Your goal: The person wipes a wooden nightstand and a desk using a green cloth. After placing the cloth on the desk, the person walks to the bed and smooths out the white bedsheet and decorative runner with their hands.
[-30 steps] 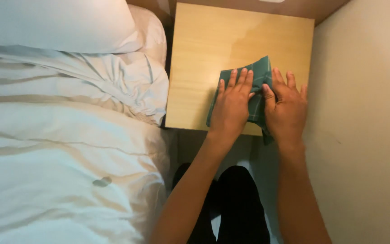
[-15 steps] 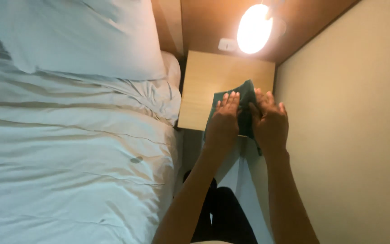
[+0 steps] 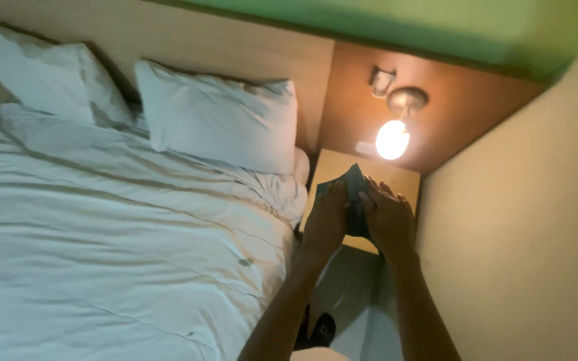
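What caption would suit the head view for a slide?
Both hands, left hand and right hand, hold a dark green cloth over a wooden bedside table beside a white bed.

cloth [image 3: 354, 200] on nightstand [image 3: 396, 182], bed [image 3: 115, 254] left

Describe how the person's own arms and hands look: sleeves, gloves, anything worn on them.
Both forearms are bare as far as the frame shows, with no sleeve edge in view. The left hand and right hand wear no gloves. No watch, bracelet or ring can be made out, though the light is dim and warm, so small items could be missed. No markings are visible on either arm.
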